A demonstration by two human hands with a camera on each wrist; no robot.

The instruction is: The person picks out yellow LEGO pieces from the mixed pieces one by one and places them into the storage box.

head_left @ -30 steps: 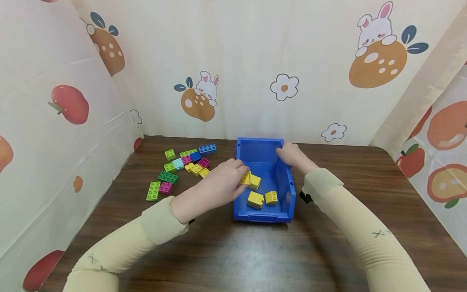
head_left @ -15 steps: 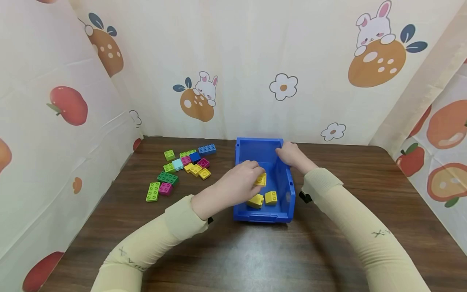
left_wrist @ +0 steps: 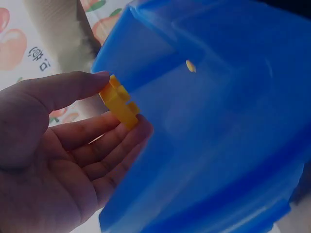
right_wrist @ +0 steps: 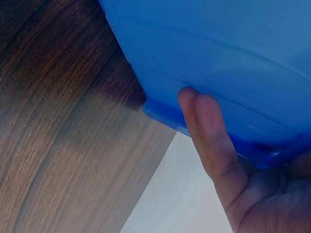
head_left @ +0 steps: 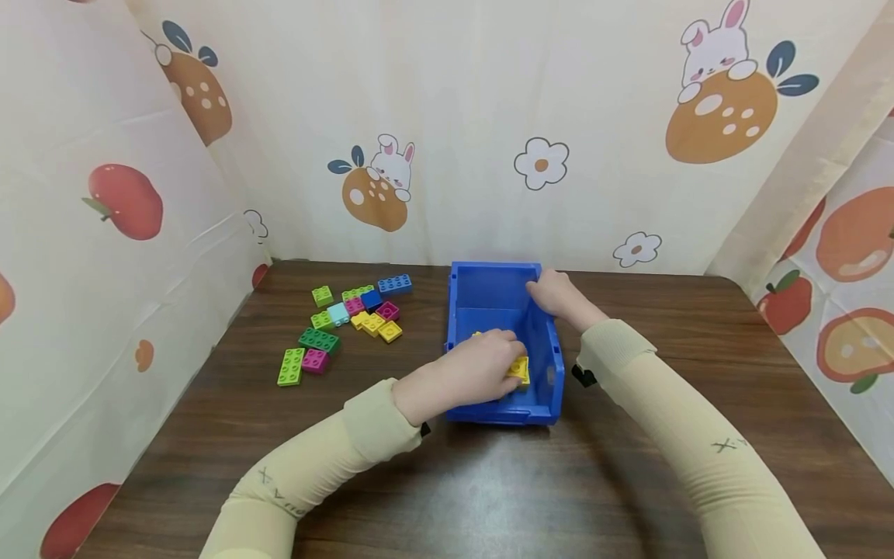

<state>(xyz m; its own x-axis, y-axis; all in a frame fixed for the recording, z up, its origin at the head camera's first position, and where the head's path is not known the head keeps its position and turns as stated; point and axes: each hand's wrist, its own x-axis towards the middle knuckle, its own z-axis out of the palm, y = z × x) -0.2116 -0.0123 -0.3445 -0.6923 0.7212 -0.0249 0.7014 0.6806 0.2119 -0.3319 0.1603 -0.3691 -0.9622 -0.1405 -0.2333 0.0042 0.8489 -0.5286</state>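
In the head view a blue bin [head_left: 489,317] stands at mid-table. My left hand [head_left: 475,371] is inside its near part, pinching a yellow brick [head_left: 519,369]. The left wrist view shows this yellow brick [left_wrist: 120,104] held between the thumb and fingertips of the left hand [left_wrist: 63,145]. Other yellow bricks in the bin are mostly hidden behind the hand. My right hand [head_left: 561,298] grips the bin's right wall near its far corner; in the right wrist view two fingers of the right hand [right_wrist: 218,160] lie along the outside of the blue bin [right_wrist: 233,63].
Left of the bin, several loose bricks lie on the brown table [head_left: 230,435]: a dark green one [head_left: 320,340], a light green one [head_left: 291,366], a blue one [head_left: 395,284], a yellow one [head_left: 389,331] and others. A printed curtain [head_left: 461,93] hangs behind.
My left hand has moved right and towards me over the bin, carrying the yellow brick. It now covers the bricks in the bin's near part. The right hand keeps its hold on the wall.
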